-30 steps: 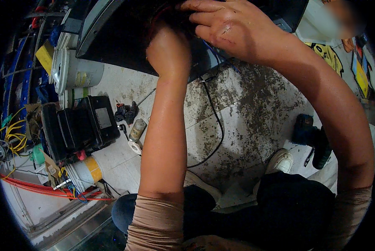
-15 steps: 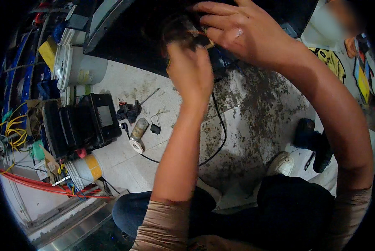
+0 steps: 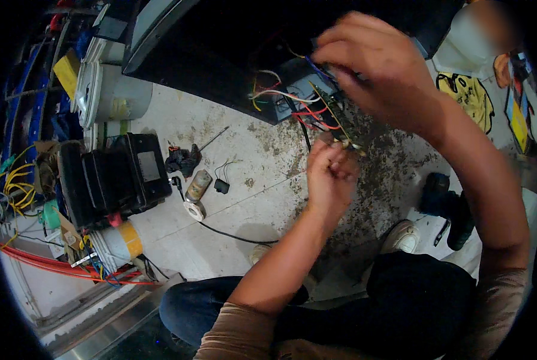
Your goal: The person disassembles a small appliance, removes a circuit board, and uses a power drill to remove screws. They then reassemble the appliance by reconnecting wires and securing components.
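Note:
A dark metal housing (image 3: 190, 54) fills the top of the view, its inside too dark to make out. Below my right hand, a green circuit board (image 3: 328, 105) hangs out of it on red, white, yellow and blue wires (image 3: 286, 96). My left hand (image 3: 331, 171) is closed on the board's lower end, tilting it. My right hand (image 3: 379, 72) is above the board with fingers curled beside a blue wire at the housing's opening; whatever it pinches is hidden.
On the grimy tiled floor are black cases (image 3: 148, 171), a can (image 3: 197, 186), a small black component (image 3: 221, 186), a black cable (image 3: 238, 237) and a drill (image 3: 436, 192). A white bucket (image 3: 121, 93), coiled wires (image 3: 19, 195) and racking line the left; yellow bags (image 3: 463, 102) lie right.
My left hand has pulled back from inside the housing, down and right, and the board with its wires now shows outside. My right hand has moved right and slightly down.

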A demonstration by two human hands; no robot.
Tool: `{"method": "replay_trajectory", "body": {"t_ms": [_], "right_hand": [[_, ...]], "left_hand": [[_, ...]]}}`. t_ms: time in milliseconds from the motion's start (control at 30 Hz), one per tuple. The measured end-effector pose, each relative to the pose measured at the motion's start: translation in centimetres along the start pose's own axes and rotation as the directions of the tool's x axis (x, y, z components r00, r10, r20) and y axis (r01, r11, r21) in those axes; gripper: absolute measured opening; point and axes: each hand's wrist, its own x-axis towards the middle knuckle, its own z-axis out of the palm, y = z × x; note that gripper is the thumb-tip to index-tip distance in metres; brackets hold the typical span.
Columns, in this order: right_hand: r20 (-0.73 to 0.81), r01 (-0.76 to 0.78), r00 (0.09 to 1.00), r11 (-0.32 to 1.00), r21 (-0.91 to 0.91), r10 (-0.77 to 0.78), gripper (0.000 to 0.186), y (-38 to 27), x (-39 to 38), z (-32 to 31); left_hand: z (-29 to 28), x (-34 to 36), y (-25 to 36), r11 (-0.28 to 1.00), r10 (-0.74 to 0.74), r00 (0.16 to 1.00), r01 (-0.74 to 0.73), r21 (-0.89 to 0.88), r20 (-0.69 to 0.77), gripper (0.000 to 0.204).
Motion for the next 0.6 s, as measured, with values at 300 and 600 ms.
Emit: {"method": "replay_trajectory", "body": {"t_ms": [300,600], "right_hand": [[0.283,-0.596,0.777,0.512,0.619,0.563,0.019,-0.5,-1.8,0.7],[0.557,-0.753,0.651,0.347,0.56,0.515,0.027,-1.4,1.2,3.3]], "left_hand": [[3.8,-3.4,-1.5,0.926,-0.237,0.963,0.265,-0.27,0.13,0.015],[4.4,-6.0,2.3,0.914,-0.363,0.924,0.378,-0.147,0.118,0.013]]}}
